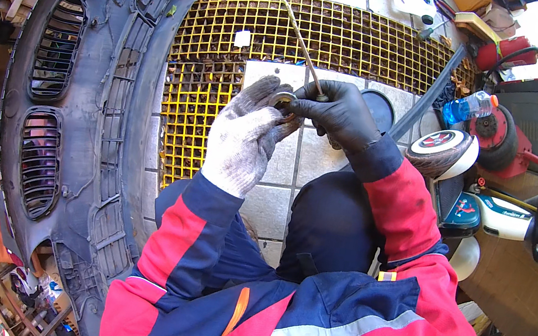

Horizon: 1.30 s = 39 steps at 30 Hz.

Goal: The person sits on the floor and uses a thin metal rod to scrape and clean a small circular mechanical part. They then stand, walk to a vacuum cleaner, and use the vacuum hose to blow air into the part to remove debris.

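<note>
My left hand (243, 138), in a whitish knit glove with greyed fingertips, is closed around a small round metal ring-shaped piece (284, 99). Meeting it from the other side is my right hand (343, 113), in a black glove, with its thumb and fingers against the same piece. A long thin rod (303, 46) sticks up and away from between the right fingers, its far end over the yellow grating (261, 31). Where the rod ends inside the right hand is hidden. Both hands are raised above the tiled floor (267, 206), in front of my bent knees.
A large dark car bumper (96, 93) with grille openings fills the left side. To the right are a blue-filled plastic bottle (457, 111), a white-rimmed wheel (438, 143), a red cylinder (501, 55) and a long grey bar (425, 97). A white scrap (242, 39) lies on the grating.
</note>
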Each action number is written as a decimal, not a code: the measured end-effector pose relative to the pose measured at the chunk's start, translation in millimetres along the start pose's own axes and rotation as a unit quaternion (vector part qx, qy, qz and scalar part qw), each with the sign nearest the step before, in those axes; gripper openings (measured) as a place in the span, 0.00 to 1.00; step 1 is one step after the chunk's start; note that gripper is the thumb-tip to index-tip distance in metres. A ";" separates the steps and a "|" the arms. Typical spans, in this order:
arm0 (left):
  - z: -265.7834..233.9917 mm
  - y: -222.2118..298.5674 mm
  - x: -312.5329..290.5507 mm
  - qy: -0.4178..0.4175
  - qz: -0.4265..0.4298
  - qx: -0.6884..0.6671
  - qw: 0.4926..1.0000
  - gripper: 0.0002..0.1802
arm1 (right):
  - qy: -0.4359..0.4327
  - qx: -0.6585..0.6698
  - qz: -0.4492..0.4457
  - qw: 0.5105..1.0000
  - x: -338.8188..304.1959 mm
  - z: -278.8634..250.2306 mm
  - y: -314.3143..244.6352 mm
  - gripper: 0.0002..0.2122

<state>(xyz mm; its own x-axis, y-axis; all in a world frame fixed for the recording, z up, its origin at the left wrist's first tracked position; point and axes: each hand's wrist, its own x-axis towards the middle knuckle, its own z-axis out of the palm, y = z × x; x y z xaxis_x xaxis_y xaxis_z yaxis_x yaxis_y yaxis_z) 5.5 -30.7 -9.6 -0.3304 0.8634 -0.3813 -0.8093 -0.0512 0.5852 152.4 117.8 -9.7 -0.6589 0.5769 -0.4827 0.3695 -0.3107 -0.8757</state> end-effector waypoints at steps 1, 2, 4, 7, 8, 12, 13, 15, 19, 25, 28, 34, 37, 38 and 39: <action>1.2 0.3 -0.7 -0.001 0.002 0.016 1.000 0.31 | -0.003 0.002 -0.036 0.999 -1.0 -0.1 2.5 0.10; 2.5 0.7 -1.7 0.001 0.002 0.031 1.000 0.30 | -0.001 -0.001 -0.066 0.998 -2.9 0.5 5.0 0.10; 4.8 1.9 -2.5 0.004 0.002 0.060 0.998 0.28 | 0.008 -0.001 -0.141 0.990 -6.6 3.2 9.1 0.09; 7.6 2.3 -3.8 0.009 0.009 0.089 0.996 0.25 | 0.025 0.009 -0.225 0.974 -14.1 7.5 11.9 0.07; 8.3 2.1 -4.7 0.016 0.019 0.113 0.993 0.24 | 0.044 -0.034 -0.252 0.966 -16.5 7.6 11.8 0.07; 9.8 2.8 -6.7 0.017 0.086 0.190 0.978 0.18 | 0.082 -0.121 -0.356 0.923 -21.1 6.5 8.0 0.08; 9.7 4.0 -7.6 0.018 0.104 0.224 0.969 0.17 | 0.088 -0.128 -0.370 0.916 -21.8 6.6 6.8 0.08; 10.0 5.7 -10.2 0.019 0.135 0.269 0.954 0.15 | 0.096 -0.149 -0.392 0.903 -24.2 5.8 4.9 0.09; 10.5 8.9 -13.5 -0.005 0.161 0.289 0.944 0.16 | 0.106 -0.167 -0.409 0.891 -26.7 4.9 2.0 0.08; 10.1 7.3 -13.5 0.000 0.154 0.296 0.943 0.16 | 0.112 -0.162 -0.415 0.888 -27.0 3.8 2.8 0.08; 9.6 6.4 -14.1 -0.006 0.163 0.281 0.946 0.16 | 0.111 -0.161 -0.427 0.883 -26.6 3.8 4.1 0.09; 10.5 8.4 -17.5 -0.002 0.170 0.322 0.931 0.17 | 0.124 -0.210 -0.502 0.830 -25.7 -0.1 1.8 0.11; 12.8 6.7 -15.3 0.005 0.173 0.289 0.942 0.21 | 0.134 -0.226 -0.567 0.781 -24.5 0.2 -0.3 0.14; 12.8 6.9 -15.2 0.003 0.169 0.278 0.946 0.22 | 0.131 -0.242 -0.569 0.775 -26.0 -1.3 -0.9 0.14; 12.9 7.0 -14.8 0.005 0.158 0.268 0.950 0.23 | 0.129 -0.258 -0.571 0.769 -27.5 -2.8 -1.4 0.15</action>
<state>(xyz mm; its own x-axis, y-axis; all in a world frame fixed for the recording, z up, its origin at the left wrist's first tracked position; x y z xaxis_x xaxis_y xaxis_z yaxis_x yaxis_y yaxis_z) 11.0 -37.4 9.3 -0.5227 0.8425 -0.1301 -0.3051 -0.0423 0.9514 171.9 104.4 4.8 -0.6202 0.4026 0.6732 -0.0985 0.8115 -0.5760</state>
